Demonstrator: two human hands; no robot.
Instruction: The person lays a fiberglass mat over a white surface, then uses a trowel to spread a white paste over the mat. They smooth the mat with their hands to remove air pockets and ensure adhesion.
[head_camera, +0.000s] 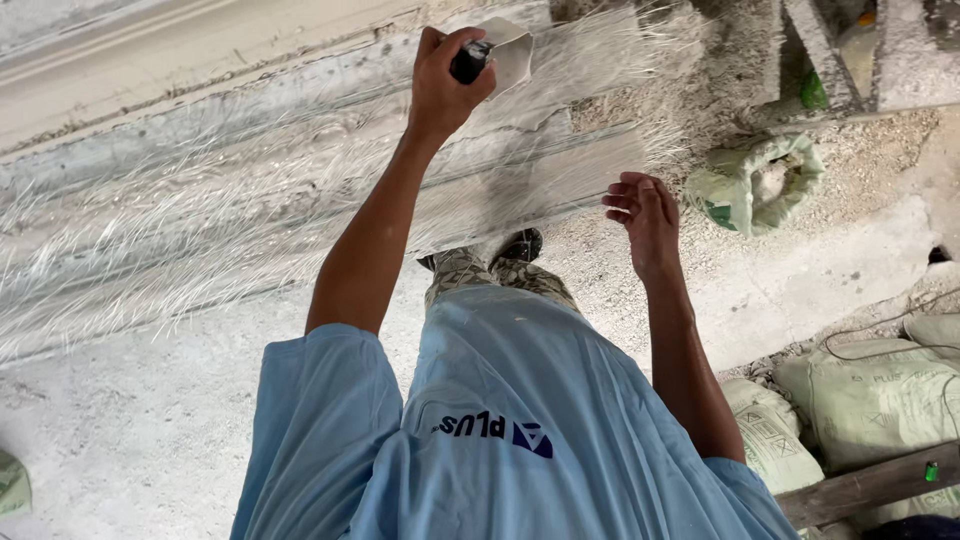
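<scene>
A flat, pale grey scraper blade with a black handle (497, 55) is being gripped in the closed left hand (447, 80) at the upper centre of the frame, and it is being pressed against a long grey-white plaster moulding strewn with pale fibre strands (250, 200), which is being seen stretching from the left edge across to the upper right. The right hand (645, 215) is being held open and empty, fingers loosely curled, just beside the moulding's right end. An open green-and-white woven sack (760, 180) is being shown at the upper right on the dusty concrete floor (130, 430), and stacked pale green sacks (870, 400) are being shown at the lower right
</scene>
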